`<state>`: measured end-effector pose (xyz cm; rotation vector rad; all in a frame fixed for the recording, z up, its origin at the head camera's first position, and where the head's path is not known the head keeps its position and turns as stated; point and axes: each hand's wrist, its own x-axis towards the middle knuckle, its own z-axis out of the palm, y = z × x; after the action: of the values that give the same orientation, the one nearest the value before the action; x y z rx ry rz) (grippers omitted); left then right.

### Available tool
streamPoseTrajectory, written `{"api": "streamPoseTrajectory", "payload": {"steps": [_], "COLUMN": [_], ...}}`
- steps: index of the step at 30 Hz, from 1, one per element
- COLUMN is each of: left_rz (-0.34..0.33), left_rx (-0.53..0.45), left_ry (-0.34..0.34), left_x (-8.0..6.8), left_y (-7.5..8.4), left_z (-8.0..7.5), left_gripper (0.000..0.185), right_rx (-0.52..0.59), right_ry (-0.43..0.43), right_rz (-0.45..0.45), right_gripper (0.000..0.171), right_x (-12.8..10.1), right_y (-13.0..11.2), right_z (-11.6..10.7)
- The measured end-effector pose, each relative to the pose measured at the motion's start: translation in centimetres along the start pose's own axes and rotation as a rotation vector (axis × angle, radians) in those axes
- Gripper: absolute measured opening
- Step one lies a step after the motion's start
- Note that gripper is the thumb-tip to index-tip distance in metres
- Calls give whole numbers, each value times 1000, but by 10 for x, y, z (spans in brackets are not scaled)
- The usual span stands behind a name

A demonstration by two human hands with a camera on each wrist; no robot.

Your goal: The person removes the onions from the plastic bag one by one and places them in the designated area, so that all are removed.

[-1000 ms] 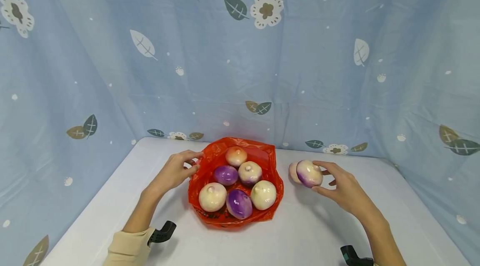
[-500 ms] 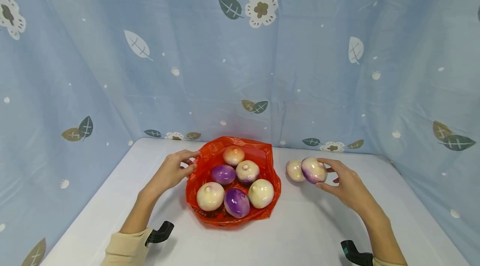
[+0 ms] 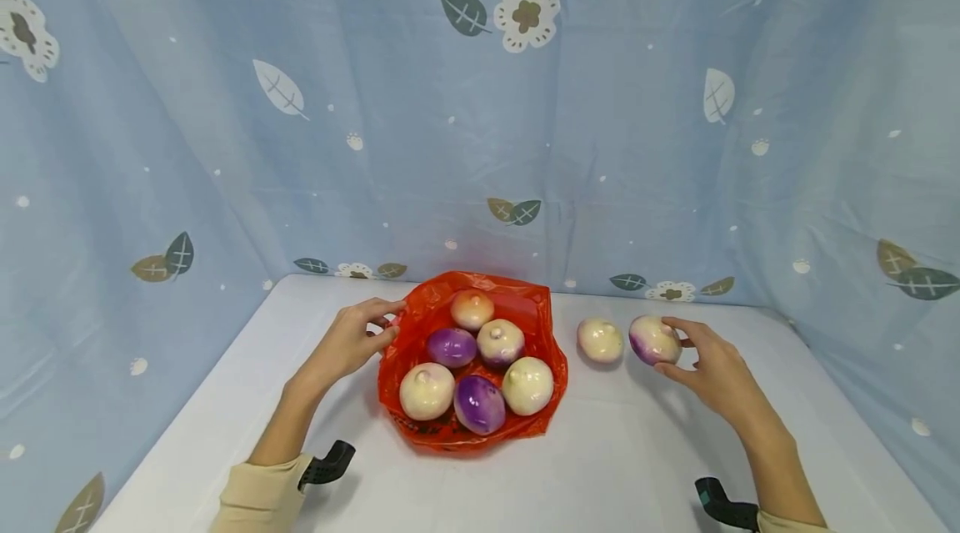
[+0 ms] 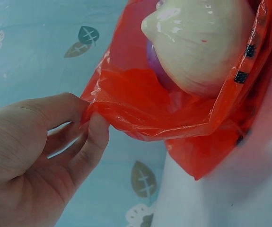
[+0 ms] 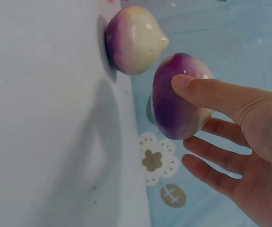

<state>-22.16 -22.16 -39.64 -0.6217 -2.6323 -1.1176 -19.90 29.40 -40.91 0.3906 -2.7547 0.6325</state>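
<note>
My left hand (image 3: 352,341) pinches the edge of a red plastic bag (image 3: 393,333), and the left wrist view shows thumb and finger meeting on the film (image 4: 140,118). Inside the open bag sit several glossy onions, some cream, some purple, such as a purple onion (image 3: 479,404) at the front. On the right, my right hand (image 3: 712,362) holds a purple-and-cream onion (image 3: 655,340) between thumb and fingers. The right wrist view has this onion (image 5: 176,99) apart from the table surface. Another onion (image 3: 600,341) stands on the table between the bag and the held one.
A white table (image 3: 570,483) carries everything. Pale blue curtains (image 3: 420,99) printed with leaves and flowers hang behind it and along both sides. A black wrist device (image 3: 327,463) sits on the left arm, another (image 3: 723,506) on the right.
My right hand has carried its onion to the right, away from the onion on the table, which it partly covered before. My left hand stays at the bag's edge.
</note>
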Motion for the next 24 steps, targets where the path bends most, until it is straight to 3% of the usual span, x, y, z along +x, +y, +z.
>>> {"api": "streamPoseTrajectory", "payload": {"steps": [11,24], "left_rz": [-18,-20], "left_rx": [-17,-16], "left_ry": [-3,1], "left_x": [-4,-1], "left_y": [-1,1], "left_z": [3,0], "left_gripper": [37,36], "right_rx": [-30,-47], "right_ry": [-119,-107], "right_rz": [130,135], "right_gripper": [69,70], "right_x": [-2,1], "right_y": [11,12], "right_z": [13,27]}}
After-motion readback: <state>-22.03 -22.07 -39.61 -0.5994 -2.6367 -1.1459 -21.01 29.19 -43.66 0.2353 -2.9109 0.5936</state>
